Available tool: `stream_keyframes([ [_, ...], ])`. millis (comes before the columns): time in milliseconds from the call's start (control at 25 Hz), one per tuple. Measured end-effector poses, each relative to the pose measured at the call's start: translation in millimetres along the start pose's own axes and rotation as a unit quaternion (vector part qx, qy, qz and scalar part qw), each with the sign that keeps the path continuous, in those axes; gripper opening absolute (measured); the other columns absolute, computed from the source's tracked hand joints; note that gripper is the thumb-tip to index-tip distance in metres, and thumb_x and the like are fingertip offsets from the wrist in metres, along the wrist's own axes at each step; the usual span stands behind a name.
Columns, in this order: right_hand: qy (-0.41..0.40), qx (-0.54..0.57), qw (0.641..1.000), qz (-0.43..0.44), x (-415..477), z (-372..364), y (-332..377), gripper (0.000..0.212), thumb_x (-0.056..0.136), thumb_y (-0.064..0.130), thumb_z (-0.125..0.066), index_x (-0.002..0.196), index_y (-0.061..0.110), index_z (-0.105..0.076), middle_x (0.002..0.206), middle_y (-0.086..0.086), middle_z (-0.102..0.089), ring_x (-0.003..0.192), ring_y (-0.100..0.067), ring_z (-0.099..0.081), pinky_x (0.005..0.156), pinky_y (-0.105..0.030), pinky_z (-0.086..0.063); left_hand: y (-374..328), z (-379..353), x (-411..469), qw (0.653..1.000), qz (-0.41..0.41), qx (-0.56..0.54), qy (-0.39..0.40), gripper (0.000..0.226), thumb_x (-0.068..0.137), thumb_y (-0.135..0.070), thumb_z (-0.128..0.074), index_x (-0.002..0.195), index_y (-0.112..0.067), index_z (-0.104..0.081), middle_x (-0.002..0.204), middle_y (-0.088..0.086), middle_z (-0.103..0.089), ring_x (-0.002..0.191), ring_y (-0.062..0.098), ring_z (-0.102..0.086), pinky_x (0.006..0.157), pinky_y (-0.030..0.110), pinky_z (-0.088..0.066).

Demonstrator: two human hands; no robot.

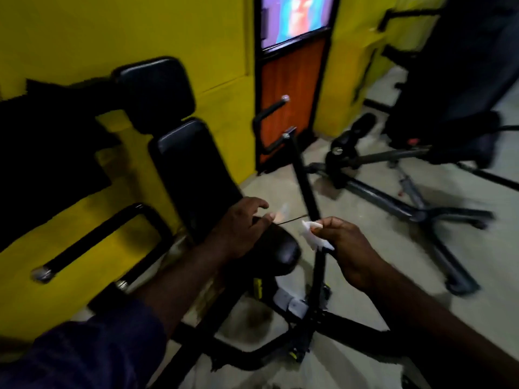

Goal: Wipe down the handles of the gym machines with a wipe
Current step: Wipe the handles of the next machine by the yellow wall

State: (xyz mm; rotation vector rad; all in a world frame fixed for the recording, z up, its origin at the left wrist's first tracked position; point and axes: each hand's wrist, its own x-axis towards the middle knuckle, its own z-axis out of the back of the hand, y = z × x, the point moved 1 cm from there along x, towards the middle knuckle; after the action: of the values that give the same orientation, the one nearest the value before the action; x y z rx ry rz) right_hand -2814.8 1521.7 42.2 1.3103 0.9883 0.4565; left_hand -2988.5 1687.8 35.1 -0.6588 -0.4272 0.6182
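Pinching the wipe (314, 237) in fingertip grip, the right hand (352, 249) faces the slack left hand (238, 228).

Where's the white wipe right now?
Head view, just right of centre: the wipe is pinched in the right hand, at the machine's black upright bar.

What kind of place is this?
Most likely a small gym: a seat with a black padded backrest against the yellow wall, bar handles beside it, and another machine frame to the right.
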Motion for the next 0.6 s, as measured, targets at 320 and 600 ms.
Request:
stream_keyframes([
  [320,-0.175,0.042,0.983,0.021,-136,211,17,0.015,0.1,0.012,-0.062,0.111,0.003,-0.069,0.101,-0.016,-0.072,0.084,-0.024,-0.068,0.071,-0.036,-0.063,-203,-119,32,0.976,-0.183,-0.043,0.11,0.031,0.098,-0.05,-0.058,0.106,-0.022,-0.068,0.1,-0.006,-0.066,0.088,0.006,-0.062,0.081,0.028,-0.05],
  [600,-0.186,0.207,0.96,0.01,-254,422,-3,0.031,0.101,0.025,-0.061,0.116,0.0,-0.072,0.11,-0.017,-0.076,0.09,-0.024,-0.075,0.085,-0.035,-0.06,-403,-280,28,0.937,-0.296,-0.017,0.182,0.023,0.102,-0.041,-0.06,0.103,-0.02,-0.07,0.1,-0.008,-0.069,0.086,-0.007,-0.059,0.075,0.011,-0.045],
])
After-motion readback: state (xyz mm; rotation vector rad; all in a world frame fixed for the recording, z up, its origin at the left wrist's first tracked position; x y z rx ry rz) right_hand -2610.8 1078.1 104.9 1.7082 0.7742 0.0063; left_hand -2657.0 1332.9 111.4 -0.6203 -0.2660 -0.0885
